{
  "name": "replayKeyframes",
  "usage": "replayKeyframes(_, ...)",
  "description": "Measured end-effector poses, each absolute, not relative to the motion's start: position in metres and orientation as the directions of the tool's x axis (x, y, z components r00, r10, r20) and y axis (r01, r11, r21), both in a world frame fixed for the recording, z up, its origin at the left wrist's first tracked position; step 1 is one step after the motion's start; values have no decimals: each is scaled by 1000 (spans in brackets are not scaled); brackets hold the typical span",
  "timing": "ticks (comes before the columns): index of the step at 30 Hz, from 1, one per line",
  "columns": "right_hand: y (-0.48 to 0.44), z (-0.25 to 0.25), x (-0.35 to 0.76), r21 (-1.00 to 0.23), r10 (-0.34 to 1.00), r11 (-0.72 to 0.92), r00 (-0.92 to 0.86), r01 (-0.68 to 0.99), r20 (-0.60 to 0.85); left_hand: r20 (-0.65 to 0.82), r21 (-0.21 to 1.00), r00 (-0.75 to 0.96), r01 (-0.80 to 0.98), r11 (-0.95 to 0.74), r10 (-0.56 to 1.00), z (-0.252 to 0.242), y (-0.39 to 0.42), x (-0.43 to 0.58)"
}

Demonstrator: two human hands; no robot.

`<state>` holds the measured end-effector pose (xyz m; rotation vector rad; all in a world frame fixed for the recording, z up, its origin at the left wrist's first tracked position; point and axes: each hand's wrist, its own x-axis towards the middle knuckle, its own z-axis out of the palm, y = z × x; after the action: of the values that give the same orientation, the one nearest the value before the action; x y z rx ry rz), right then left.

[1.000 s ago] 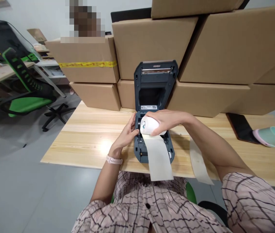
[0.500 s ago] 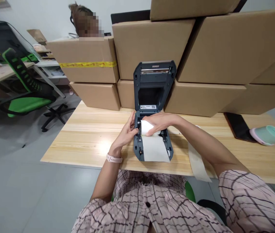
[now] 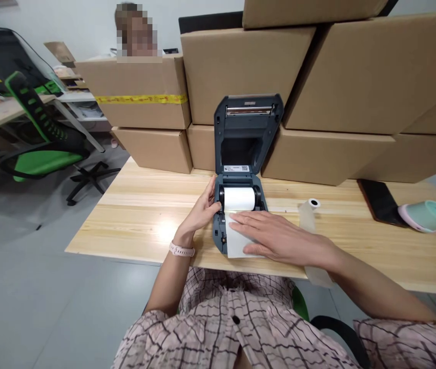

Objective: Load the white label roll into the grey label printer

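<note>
A dark grey label printer (image 3: 220, 233) stands on the table with its lid (image 3: 248, 110) raised. White paper roll (image 3: 240, 198) sits between black holders inside, and its strip (image 3: 236, 243) runs forward over the printer's front. My left hand (image 3: 203, 207) grips the printer's left side, thumb on the rim and fingers along the outside. My right hand (image 3: 267, 233) lies flat on the paper strip, fingers stretched out, covering the printer's front right part.
Cardboard boxes (image 3: 248, 66) are stacked behind the printer. To the right are a narrow roll (image 3: 313, 203) with its strip trailing over the table edge, a phone (image 3: 379, 200) and a mint-green cup (image 3: 433, 215) on its side. A person sits behind the boxes; a green chair (image 3: 44, 159) stands left.
My right hand has let go of the paper roll and moved toward me, now flat on the strip. My left hand keeps its place on the printer. The person behind the boxes has turned their head.
</note>
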<state>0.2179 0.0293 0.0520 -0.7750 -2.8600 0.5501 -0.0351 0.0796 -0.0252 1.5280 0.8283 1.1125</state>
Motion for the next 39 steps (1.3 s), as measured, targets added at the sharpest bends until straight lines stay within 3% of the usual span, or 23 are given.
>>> replayKeyframes(9,13,30,211,-348,566,786,-821,511,72,256,962,324,6,-273,911,-23,78,-33)
replayKeyframes(16,-11,21,219,-137,542,839,-828,526,146,226,961,328,78,-264,917,-24,80,-35)
replayKeyframes(19,-14,17,214,-94,536,844,-832,528,144,260,926,266,205,-318,928,-20,69,-31)
replayKeyframes(22,-15,15,209,-98,543,840,-831,534,121,382,781,219,442,-441,898,-11,43,-23)
replayKeyframes(25,-14,26,215,-176,552,827,-830,534,75,401,638,388,531,-557,830,-2,8,-17)
replayKeyframes(27,-6,44,229,-293,503,833,-863,469,47,364,588,468,555,-588,805,1,-13,-15)
replayKeyframes(30,28,81,253,-477,510,798,-835,369,208,383,509,527,564,-650,758,0,-36,-14)
replayKeyframes(31,48,93,259,-513,590,771,-727,377,351,403,478,545,560,-677,735,-1,-41,-14)
replayKeyframes(33,96,112,261,-539,695,709,-320,454,644,451,409,566,557,-723,691,-6,-47,-12)
replayKeyframes(34,122,119,258,-591,707,666,-132,455,694,481,372,563,563,-738,672,-9,-48,-11)
replayKeyframes(36,172,125,245,-724,799,566,-47,394,599,553,308,535,582,-753,639,-14,-47,-8)
replayKeyframes(39,219,124,223,-841,881,472,-192,265,433,628,269,485,598,-755,608,-19,-44,-4)
